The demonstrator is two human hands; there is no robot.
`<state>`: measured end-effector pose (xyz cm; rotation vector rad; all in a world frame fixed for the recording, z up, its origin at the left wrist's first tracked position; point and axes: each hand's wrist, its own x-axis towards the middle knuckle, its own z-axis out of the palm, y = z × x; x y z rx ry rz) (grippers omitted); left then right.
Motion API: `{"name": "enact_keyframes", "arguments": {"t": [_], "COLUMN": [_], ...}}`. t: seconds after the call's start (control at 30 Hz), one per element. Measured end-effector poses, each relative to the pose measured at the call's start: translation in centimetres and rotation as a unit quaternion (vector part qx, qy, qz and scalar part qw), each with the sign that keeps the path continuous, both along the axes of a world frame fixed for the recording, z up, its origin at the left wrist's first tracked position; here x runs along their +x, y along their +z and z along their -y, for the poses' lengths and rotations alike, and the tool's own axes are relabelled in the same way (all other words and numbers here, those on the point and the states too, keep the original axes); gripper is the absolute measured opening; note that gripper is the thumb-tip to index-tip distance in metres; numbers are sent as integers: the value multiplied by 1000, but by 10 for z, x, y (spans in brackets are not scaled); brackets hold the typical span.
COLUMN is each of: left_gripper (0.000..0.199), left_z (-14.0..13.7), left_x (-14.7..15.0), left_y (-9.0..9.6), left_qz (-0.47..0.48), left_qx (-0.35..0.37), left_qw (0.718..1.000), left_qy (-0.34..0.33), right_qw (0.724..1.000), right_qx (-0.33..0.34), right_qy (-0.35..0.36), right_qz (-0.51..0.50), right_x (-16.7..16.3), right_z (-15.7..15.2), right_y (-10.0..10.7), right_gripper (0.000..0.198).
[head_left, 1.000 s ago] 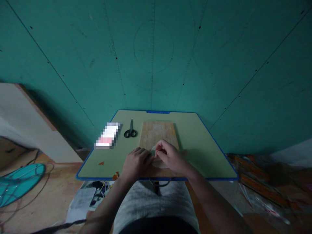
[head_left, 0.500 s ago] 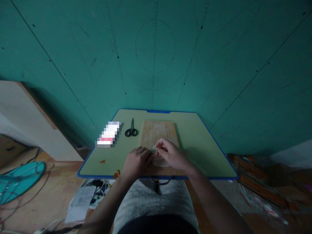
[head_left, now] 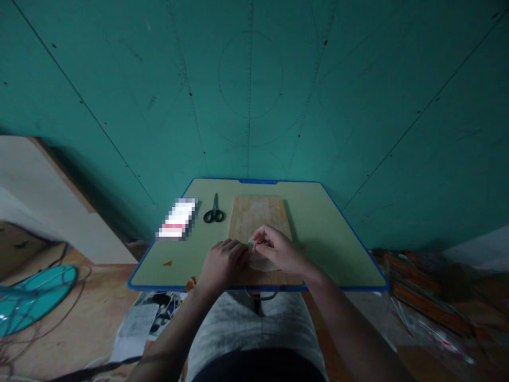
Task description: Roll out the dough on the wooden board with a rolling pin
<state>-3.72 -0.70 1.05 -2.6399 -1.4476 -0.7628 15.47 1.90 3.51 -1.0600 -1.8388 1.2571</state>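
Note:
A pale, thin, rounded piece (head_left: 264,263) lies at the near end of a wooden board (head_left: 258,213); its material is hard to tell in the dim light. My left hand (head_left: 225,261) is closed at the left of this piece, fingers curled and pressed to its edge. Over its upper part, my right hand (head_left: 279,251) bends its fingers in a pinch, with thumb and fingertips close together on the raised rim. The fingers hide much of the piece and the exact contact.
Black-handled scissors (head_left: 214,213) lie left of the board on a pale green, blue-rimmed table (head_left: 330,228). A blurred-out phone-like slab (head_left: 177,219) sits at the left edge. Small orange scraps (head_left: 167,263) lie near the front left. A green wall (head_left: 254,154) rises behind.
My right fingers have curled in slightly and shifted a little over the pale piece. My left hand stays almost in place. The view has tilted very slightly.

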Motion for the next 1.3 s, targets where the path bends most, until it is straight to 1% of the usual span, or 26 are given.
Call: {"name": "enact_keyframes", "arguments": {"t": [0.13, 0.3, 0.4, 0.53, 0.63, 0.8, 0.93, 1.03, 1.13, 1.2, 1.3], "left_gripper": [25, 24, 24, 20, 19, 20, 24, 25, 28, 28, 27], "left_z": [0, 1, 2, 0, -2, -3, -3, -5, -7, -8, -9], "left_x": [0, 0, -1, -2, -3, -4, -5, -6, -7, -8, -8], "left_y": [-1, 2, 2, 2, 4, 8, 9, 8, 8, 10, 12], "left_qz": [0, -1, -2, -9, -6, 6, 11, 32, 59, 60, 47], "left_qx": [1, -1, -1, -9, -27, -67, -68, -83, -115, -129, -127], "left_qw": [1000, 1000, 1000, 1000, 1000, 998, 998, 996, 992, 990, 991], "left_qy": [0, 2, -1, -11, -13, -17, -16, -10, -7, -11, -16], "right_qw": [1000, 1000, 1000, 998, 996, 996, 996, 996, 994, 994, 996], "right_qx": [11, 0, -10, -48, -65, -49, -37, -32, -48, -54, -44], "right_qy": [-9, -10, 4, 40, 61, 75, 75, 83, 96, 86, 57], "right_qz": [13, 27, 14, -9, -9, 0, -4, -8, -23, -42, -55], "right_x": [-2, -3, -2, 0, 1, 3, 2, 3, 4, 5, 4], "right_z": [1, -1, -3, -7, -10, -14, -15, -15, -13, -12, -12], "right_y": [2, 3, 3, 5, 7, 8, 9, 9, 9, 7, 3], "right_gripper": [14, 15, 14, 20, 24, 23, 21, 19, 20, 19, 17]}}
